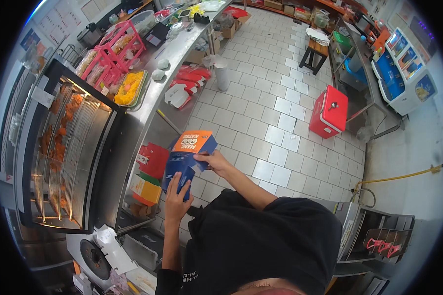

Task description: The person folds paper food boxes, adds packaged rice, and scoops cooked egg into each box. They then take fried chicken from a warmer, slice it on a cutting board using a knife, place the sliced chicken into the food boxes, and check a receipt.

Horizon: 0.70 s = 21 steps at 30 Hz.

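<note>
**Head view: two hands folding a blue and orange carton beside a hot food cabinet**

Head view, looking down on a person in a black shirt standing in a tiled kitchen. Both bare hands hold a cardboard carton [187, 157], blue with an orange top panel, raised in front of the chest and above the lower shelf of a long steel tabletop [182, 46]. The left hand [176, 199] grips the carton's lower end from beneath, fingers [181, 183] wrapped closed around the blue cardboard. The right hand [214, 161] comes in from the right side, its fingers pinched closed on the carton's edge just below the orange panel.

To the left stands a glass-fronted warming cabinet [66, 147], lit from inside, with fried pieces on wire racks. Further along the tabletop sit pink wire baskets [114, 54] and a tray of yellow food [129, 87]. On the shelf under the tabletop, just beside the carton, lie stacks of flat red, green and yellow packaging [150, 172].

Out on the white tiled floor [261, 118], well apart from the hands, stands a red cooler box [330, 114]. A yellow hose [403, 176] runs along the floor at the right.
</note>
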### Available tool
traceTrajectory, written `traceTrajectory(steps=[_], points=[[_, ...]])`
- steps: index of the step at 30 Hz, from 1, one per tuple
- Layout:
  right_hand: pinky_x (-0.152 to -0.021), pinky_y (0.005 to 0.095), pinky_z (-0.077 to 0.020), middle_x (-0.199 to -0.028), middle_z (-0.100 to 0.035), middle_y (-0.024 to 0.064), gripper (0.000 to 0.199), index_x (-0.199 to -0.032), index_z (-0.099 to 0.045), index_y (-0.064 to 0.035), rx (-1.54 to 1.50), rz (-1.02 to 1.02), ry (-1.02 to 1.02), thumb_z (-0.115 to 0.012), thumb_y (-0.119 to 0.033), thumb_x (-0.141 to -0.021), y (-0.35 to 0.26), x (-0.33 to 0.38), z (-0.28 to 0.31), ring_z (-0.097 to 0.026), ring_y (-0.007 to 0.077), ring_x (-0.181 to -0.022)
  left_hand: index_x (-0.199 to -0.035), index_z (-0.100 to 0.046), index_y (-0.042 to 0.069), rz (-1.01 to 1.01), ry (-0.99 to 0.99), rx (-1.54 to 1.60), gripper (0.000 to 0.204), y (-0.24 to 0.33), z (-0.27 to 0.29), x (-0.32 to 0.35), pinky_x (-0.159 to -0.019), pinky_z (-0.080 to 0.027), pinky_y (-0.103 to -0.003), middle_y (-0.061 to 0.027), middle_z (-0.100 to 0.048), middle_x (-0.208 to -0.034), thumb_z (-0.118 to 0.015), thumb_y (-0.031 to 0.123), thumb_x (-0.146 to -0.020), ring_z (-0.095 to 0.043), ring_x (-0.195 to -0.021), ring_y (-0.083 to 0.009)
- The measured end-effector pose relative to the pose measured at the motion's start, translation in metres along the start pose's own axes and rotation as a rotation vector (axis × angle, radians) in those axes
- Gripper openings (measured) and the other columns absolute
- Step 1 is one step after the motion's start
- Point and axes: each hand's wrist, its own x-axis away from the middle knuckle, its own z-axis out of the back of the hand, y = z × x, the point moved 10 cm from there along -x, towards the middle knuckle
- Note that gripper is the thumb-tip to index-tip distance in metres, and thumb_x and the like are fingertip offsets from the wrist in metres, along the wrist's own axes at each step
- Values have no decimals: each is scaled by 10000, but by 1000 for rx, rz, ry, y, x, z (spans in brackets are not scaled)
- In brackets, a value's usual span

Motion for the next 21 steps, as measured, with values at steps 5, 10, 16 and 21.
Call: traceTrajectory(steps=[5, 10, 16, 21], points=[[-703, 314, -508, -902, -599, 24, 423, -1087, -602, -75, 64, 269, 44, -810, -269, -773, -28, 18, -30, -594, 144, -813, -1176, -620, 26, 110, 269, 180, 501, -2, 24, -8, -952, -467, -436, -224, -506, -1331, -714, 22, -684, -530, -1192, -389], [-810, 364, -505, -966, -594, 14, 354, -1019, -568, -97, -510, 98, -33, -788, -272, -802, -1, 36, -71, -591, 164, -890, -1214, -572, -12, 218, 483, 288, 559, -6, 42, -13, -962, -454, -435, -216, -543, -1280, -729, 30, -679, -556, -1155, -370], [-865, 399, -547, -1123, -607, 81, 380, -1132, -536, -74, -257, -14, -185, -745, -189, -835, 6, 34, -72, -631, 212, -1021, -1124, -585, -20, 414, 402, 469, 410, -39, 24, 6, -956, -446, -382, -181, -561, -1239, -754, 74, -763, -566, -1125, -270], [-786, 381, -566, -1107, -644, 147, 502, -1305, -465, -6, 292, 205, -220, -684, -106, -864, 9, 6, -43, -646, 246, -997, -1232, -475, -3, 630, 683, 792, 368, -71, 23, 43, -961, -391, -300, -114, -547, -1194, -625, 46, -899, -529, -1082, -174]])
